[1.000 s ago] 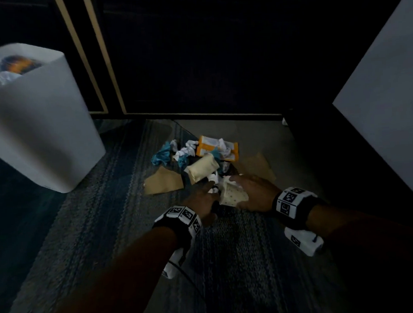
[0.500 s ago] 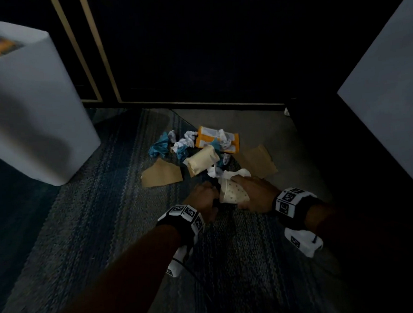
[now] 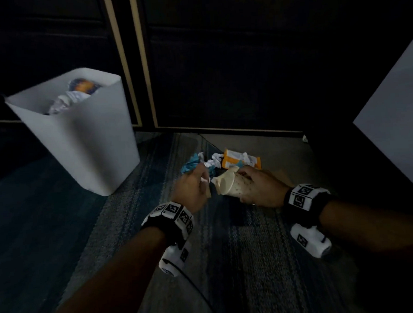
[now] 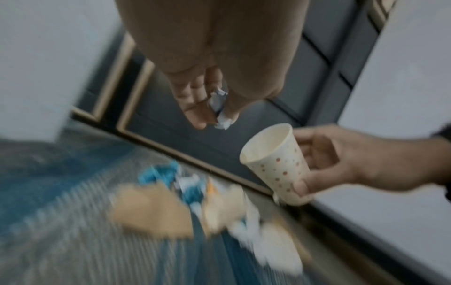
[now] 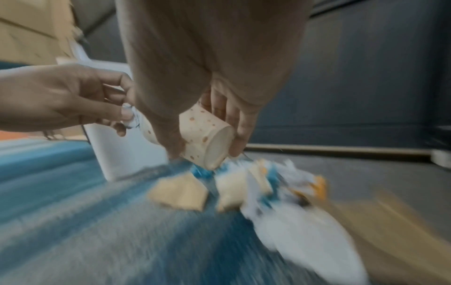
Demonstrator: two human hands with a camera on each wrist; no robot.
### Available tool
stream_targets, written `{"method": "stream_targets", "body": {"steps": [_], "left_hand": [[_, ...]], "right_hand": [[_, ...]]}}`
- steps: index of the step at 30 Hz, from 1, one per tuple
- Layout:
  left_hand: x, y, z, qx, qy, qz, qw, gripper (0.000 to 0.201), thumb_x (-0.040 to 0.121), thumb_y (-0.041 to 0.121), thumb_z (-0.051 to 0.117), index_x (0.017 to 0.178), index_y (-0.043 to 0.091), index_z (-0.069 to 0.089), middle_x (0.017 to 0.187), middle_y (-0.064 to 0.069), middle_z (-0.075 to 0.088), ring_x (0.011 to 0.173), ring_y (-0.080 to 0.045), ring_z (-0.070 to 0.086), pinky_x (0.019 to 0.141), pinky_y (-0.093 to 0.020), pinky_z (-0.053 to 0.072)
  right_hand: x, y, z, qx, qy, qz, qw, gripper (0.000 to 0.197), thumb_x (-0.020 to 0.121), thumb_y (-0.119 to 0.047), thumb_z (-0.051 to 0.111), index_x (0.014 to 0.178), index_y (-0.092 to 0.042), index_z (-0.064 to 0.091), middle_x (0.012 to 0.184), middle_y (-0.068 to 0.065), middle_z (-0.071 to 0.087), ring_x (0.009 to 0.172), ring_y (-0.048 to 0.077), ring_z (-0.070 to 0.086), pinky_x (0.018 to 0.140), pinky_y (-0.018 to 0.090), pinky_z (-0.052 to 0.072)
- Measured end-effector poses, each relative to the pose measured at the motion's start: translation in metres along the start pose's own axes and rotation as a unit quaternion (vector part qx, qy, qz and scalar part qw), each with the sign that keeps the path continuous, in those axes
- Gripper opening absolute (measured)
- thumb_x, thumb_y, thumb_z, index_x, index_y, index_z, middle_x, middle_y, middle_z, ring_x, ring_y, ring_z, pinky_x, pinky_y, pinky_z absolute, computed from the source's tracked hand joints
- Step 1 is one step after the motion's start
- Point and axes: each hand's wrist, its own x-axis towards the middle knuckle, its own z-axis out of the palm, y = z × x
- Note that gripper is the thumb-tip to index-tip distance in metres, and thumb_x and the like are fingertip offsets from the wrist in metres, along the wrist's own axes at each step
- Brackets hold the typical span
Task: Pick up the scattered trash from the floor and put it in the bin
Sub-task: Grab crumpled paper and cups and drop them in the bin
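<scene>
My right hand (image 3: 255, 187) grips a cream paper cup (image 3: 228, 184) with red dots, lifted off the floor and tipped with its mouth to the left; the left wrist view shows the cup (image 4: 275, 164) held between thumb and fingers. My left hand (image 3: 192, 188) pinches a small crumpled white paper scrap (image 4: 220, 115) just left of the cup's mouth. The white bin (image 3: 80, 139) stands at the left with trash inside. More trash lies on the floor beyond my hands: a blue wrapper (image 3: 189, 165), white crumpled paper (image 3: 213, 162) and an orange packet (image 3: 239, 160).
A striped blue-grey rug (image 3: 156, 230) covers the floor under my arms. Dark cabinet doors with pale trim (image 3: 145, 63) close off the back. A white panel (image 3: 395, 122) stands at the right. Brown paper pieces (image 5: 180, 194) lie among the trash.
Both hands have risen off the floor, the right lifting the cup and the left a paper scrap. The view has swung so the bin sits more fully in sight.
</scene>
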Motion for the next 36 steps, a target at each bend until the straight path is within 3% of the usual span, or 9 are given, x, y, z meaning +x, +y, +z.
{"method": "stream_targets", "body": {"steps": [8,12,15,17,23,27,30,34,36], "left_hand": [[0.005,-0.019,-0.106,-0.043,0.214,-0.006,0.976,0.02,0.082,0.009,0.061,0.093,0.023,0.052,0.092,-0.003,0.063,0.078,-0.02,0.061,0.07,-0.035,0.052],[0.012,-0.032,-0.166,-0.012,0.302,-0.005,0.953,0.025,0.079,0.011,0.065,0.102,0.014,0.054,0.1,-0.006,0.057,0.086,-0.021,0.055,0.077,-0.035,0.049],[0.019,-0.045,-0.21,0.029,0.35,-0.007,0.936,0.033,0.078,0.011,0.068,0.108,0.007,0.054,0.105,-0.011,0.054,0.092,-0.018,0.051,0.079,-0.024,0.038],[0.024,-0.058,-0.236,0.058,0.372,-0.015,0.927,0.04,0.078,0.014,0.069,0.113,0.005,0.052,0.112,-0.013,0.052,0.1,-0.024,0.052,0.084,-0.028,0.039],[0.039,-0.113,-0.282,0.133,0.31,-0.163,0.927,0.081,0.072,0.055,0.07,0.134,0.012,0.039,0.138,-0.009,0.039,0.123,-0.031,0.044,0.101,-0.054,0.039],[0.039,-0.133,-0.28,0.208,0.209,-0.226,0.928,0.093,0.074,0.079,0.047,0.143,0.019,0.033,0.151,-0.003,0.03,0.141,-0.028,0.024,0.111,-0.066,0.015],[0.032,-0.146,-0.275,0.281,0.165,-0.201,0.924,0.083,0.072,0.082,0.039,0.131,0.026,0.048,0.142,-0.002,0.041,0.142,-0.028,0.017,0.109,-0.071,0.004],[0.026,-0.155,-0.267,0.27,0.22,-0.161,0.924,0.071,0.071,0.073,0.05,0.118,0.02,0.055,0.13,-0.006,0.049,0.135,-0.031,0.029,0.104,-0.061,0.029],[0.025,-0.158,-0.261,0.244,0.272,-0.123,0.923,0.07,0.068,0.07,0.052,0.108,0.014,0.053,0.123,-0.008,0.048,0.124,-0.03,0.04,0.094,-0.053,0.04]], "right_hand": [[0.051,-0.081,-0.03,0.063,0.075,-0.056,0.994,0.073,0.073,-0.039,0.083,0.134,-0.02,0.046,0.125,-0.002,0.059,0.111,0.014,0.058,0.087,0.029,0.048],[0.085,-0.134,-0.04,0.124,0.122,-0.097,0.98,0.07,0.074,-0.043,0.082,0.132,-0.024,0.048,0.124,-0.006,0.059,0.112,0.01,0.057,0.09,0.032,0.053],[0.113,-0.174,-0.041,0.154,0.162,-0.122,0.967,0.068,0.075,-0.046,0.08,0.132,-0.023,0.048,0.123,-0.006,0.058,0.11,0.007,0.055,0.085,0.025,0.048],[0.133,-0.201,-0.043,0.165,0.191,-0.142,0.957,0.067,0.077,-0.046,0.079,0.131,-0.022,0.049,0.124,-0.004,0.06,0.107,0.007,0.056,0.082,0.023,0.047],[0.193,-0.282,-0.042,0.201,0.259,-0.205,0.922,0.061,0.087,-0.038,0.07,0.138,-0.017,0.047,0.129,0.004,0.06,0.114,0.019,0.059,0.087,0.028,0.05],[0.224,-0.332,-0.031,0.209,0.269,-0.24,0.909,0.062,0.092,-0.03,0.063,0.147,-0.014,0.04,0.141,0.009,0.053,0.126,0.022,0.051,0.103,0.034,0.044],[0.237,-0.357,-0.014,0.181,0.242,-0.241,0.922,0.06,0.094,-0.029,0.059,0.15,-0.023,0.037,0.138,0.01,0.051,0.125,0.022,0.049,0.106,0.032,0.039],[0.248,-0.368,0.004,0.141,0.227,-0.236,0.934,0.045,0.096,-0.031,0.056,0.141,-0.026,0.051,0.133,0.006,0.056,0.123,0.02,0.05,0.106,0.032,0.039],[0.252,-0.369,0.007,0.128,0.233,-0.246,0.932,0.029,0.098,-0.032,0.051,0.116,-0.021,0.07,0.114,0.008,0.067,0.109,0.023,0.059,0.099,0.038,0.045]]}}
